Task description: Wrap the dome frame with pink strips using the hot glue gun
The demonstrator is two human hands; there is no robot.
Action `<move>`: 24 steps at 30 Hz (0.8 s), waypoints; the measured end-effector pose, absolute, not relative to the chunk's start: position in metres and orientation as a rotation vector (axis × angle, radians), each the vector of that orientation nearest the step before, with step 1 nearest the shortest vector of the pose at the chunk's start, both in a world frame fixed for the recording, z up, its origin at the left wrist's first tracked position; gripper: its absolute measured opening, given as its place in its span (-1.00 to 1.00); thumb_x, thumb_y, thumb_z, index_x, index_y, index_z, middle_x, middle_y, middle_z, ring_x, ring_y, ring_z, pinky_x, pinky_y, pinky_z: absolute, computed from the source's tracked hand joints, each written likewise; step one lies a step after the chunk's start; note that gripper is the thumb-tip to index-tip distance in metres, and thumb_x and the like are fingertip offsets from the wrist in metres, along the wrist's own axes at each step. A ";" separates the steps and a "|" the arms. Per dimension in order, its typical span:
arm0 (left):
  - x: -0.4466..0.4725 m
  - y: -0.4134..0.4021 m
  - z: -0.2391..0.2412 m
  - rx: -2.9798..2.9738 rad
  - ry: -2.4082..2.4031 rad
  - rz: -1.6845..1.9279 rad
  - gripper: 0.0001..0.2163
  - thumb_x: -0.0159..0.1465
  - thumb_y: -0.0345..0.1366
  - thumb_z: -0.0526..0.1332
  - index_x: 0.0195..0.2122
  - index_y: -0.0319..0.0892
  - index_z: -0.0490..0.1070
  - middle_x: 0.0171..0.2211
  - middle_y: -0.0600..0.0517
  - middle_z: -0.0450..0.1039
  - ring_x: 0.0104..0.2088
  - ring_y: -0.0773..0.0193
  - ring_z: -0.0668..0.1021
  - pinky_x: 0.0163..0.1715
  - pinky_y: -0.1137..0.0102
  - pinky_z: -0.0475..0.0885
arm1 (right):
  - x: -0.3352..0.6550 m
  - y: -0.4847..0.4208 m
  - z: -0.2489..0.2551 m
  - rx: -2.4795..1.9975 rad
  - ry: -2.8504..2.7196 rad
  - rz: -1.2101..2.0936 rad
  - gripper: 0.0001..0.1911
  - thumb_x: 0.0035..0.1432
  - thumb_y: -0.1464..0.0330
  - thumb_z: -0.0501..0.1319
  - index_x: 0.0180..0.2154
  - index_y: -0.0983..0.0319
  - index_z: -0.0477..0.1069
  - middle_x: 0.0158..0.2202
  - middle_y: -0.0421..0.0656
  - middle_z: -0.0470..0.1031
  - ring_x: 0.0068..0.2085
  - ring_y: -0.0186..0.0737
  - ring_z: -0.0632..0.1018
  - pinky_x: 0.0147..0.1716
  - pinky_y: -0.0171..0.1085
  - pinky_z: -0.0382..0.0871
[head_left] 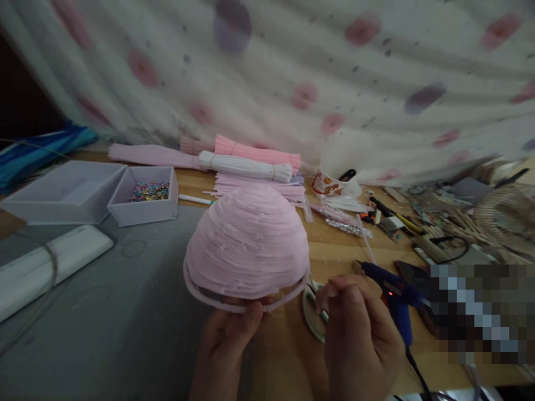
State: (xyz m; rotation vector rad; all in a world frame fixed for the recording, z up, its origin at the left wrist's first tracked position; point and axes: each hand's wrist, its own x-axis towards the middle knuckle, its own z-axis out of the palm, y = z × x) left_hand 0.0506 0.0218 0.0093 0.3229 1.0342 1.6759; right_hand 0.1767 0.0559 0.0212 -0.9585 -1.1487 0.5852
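Note:
A pale pink dome (251, 239), built up from rows of fuzzy pipe cleaners, is held up in front of me. My left hand (234, 334) grips it from below, the thumb pressing on a loose pipe cleaner loop (204, 298) that hangs around the lower edge. To the right of the dome, my right hand (359, 323) is raised with its fingers pinched together. Whatever may be between those fingertips is too small to make out. Just beyond that hand lies a blue glue gun (387, 284) with a red light on.
Bundles of pink and white pipe cleaners (246, 166) lie at the back. White boxes (144, 209), one with beads, stand left on a grey mat (137, 312). Scissors (311, 312) lie under my right hand. A paper cup (328, 184) and a cluttered heap (443, 223) occupy the right.

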 end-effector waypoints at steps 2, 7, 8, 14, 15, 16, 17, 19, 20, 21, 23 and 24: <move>0.050 0.021 0.010 0.335 1.049 1.672 -0.76 -0.09 -0.11 0.56 -0.46 -0.10 0.67 -0.43 -0.04 0.68 -0.37 0.15 0.66 -0.41 0.43 0.52 | 0.178 0.056 0.019 -0.927 -1.153 0.703 -0.88 0.30 0.35 0.26 -0.26 0.15 0.59 -0.50 -0.25 0.40 -0.48 -0.34 0.42 -0.50 -0.35 0.26; 0.049 0.020 0.012 0.342 1.040 1.666 -0.78 -0.10 -0.13 0.57 -0.48 -0.09 0.67 -0.44 -0.02 0.68 -0.38 0.20 0.66 -0.43 0.49 0.51 | 0.178 0.056 0.020 -0.763 -1.041 1.041 -0.83 0.26 0.32 0.29 -0.41 0.17 0.55 -0.56 -0.27 0.33 -0.55 -0.39 0.36 -0.59 -0.40 0.22; 0.050 0.020 0.012 0.343 1.045 1.658 -0.77 -0.10 -0.13 0.57 -0.47 -0.09 0.67 -0.43 -0.02 0.69 -0.38 0.21 0.66 -0.43 0.50 0.51 | 0.178 0.056 0.021 -0.730 -1.014 1.102 -0.81 0.25 0.31 0.28 -0.43 0.18 0.52 -0.56 -0.28 0.31 -0.56 -0.38 0.35 -0.60 -0.40 0.23; 0.051 0.022 0.008 0.371 1.067 1.647 -0.73 -0.09 -0.11 0.56 -0.42 -0.13 0.67 -0.38 -0.04 0.70 -0.37 0.20 0.66 -0.37 0.46 0.53 | 0.172 0.055 0.030 -0.587 -0.926 1.328 -0.57 0.27 0.25 0.20 -0.62 0.20 0.21 -0.64 -0.36 0.02 -0.66 -0.43 0.06 -0.68 -0.44 0.17; 0.049 0.023 0.006 0.360 1.093 1.636 -0.72 -0.08 -0.11 0.56 -0.41 -0.13 0.67 -0.37 -0.04 0.70 -0.38 0.21 0.66 -0.35 0.45 0.54 | 0.171 0.055 0.031 -0.575 -0.931 1.341 -0.53 0.29 0.25 0.19 -0.63 0.20 0.15 -0.65 -0.37 -0.03 -0.67 -0.43 0.01 -0.69 -0.44 0.13; 0.047 0.025 0.004 0.353 1.133 1.615 -0.72 -0.07 -0.10 0.55 -0.39 -0.14 0.66 -0.37 -0.03 0.70 -0.38 0.22 0.65 -0.33 0.45 0.55 | 0.169 0.054 0.031 -0.562 -0.941 1.350 -0.50 0.31 0.24 0.17 -0.63 0.20 0.10 -0.66 -0.38 -0.05 -0.68 -0.44 -0.02 -0.69 -0.44 0.10; 0.044 0.026 0.003 0.359 1.179 1.580 -0.71 -0.05 -0.09 0.54 -0.39 -0.15 0.66 -0.37 -0.03 0.70 -0.39 0.24 0.65 -0.32 0.46 0.54 | 0.168 0.053 0.031 -0.551 -0.953 1.356 -0.48 0.33 0.23 0.16 -0.63 0.21 0.07 -0.66 -0.38 -0.06 -0.68 -0.44 -0.03 -0.68 -0.43 0.09; 0.037 0.027 0.001 0.422 1.256 1.453 -0.69 -0.01 -0.02 0.50 -0.44 -0.19 0.63 -0.45 -0.03 0.67 -0.49 0.26 0.62 -0.42 0.47 0.52 | 0.167 0.052 0.027 -0.531 -0.994 1.360 -0.47 0.36 0.20 0.14 -0.63 0.21 0.08 -0.66 -0.37 -0.03 -0.67 -0.44 -0.01 -0.66 -0.41 0.07; 0.034 0.027 0.000 0.466 1.274 1.376 -0.65 0.00 0.02 0.47 -0.49 -0.21 0.61 -0.51 -0.03 0.64 -0.55 0.26 0.60 -0.51 0.47 0.50 | 0.166 0.051 0.025 -0.519 -1.021 1.355 -0.47 0.37 0.18 0.13 -0.62 0.21 0.11 -0.66 -0.36 0.00 -0.66 -0.43 0.01 -0.65 -0.40 0.07; 0.032 0.026 0.000 0.505 1.276 1.301 -0.61 0.02 0.07 0.45 -0.52 -0.22 0.59 -0.57 -0.03 0.61 -0.62 0.26 0.56 -0.59 0.46 0.46 | 0.166 0.050 0.022 -0.509 -1.044 1.351 -0.48 0.37 0.17 0.12 -0.62 0.20 0.14 -0.65 -0.35 0.03 -0.66 -0.43 0.02 -0.65 -0.40 0.06; 0.029 0.020 0.001 0.537 1.253 1.179 -0.57 0.04 0.13 0.40 -0.55 -0.21 0.55 -0.66 -0.01 0.53 -0.71 0.25 0.50 -0.72 0.45 0.37 | 0.167 0.048 0.018 -0.505 -1.075 1.348 -0.48 0.39 0.15 0.11 -0.60 0.20 0.18 -0.64 -0.34 0.06 -0.65 -0.42 0.05 -0.64 -0.39 0.06; 0.029 0.017 0.002 0.534 1.246 1.134 -0.57 0.05 0.13 0.39 -0.55 -0.19 0.54 -0.69 0.01 0.50 -0.74 0.25 0.48 -0.76 0.46 0.33 | 0.166 0.048 0.016 -0.514 -1.087 1.350 -0.48 0.39 0.14 0.11 -0.60 0.20 0.19 -0.64 -0.33 0.07 -0.64 -0.41 0.06 -0.64 -0.39 0.07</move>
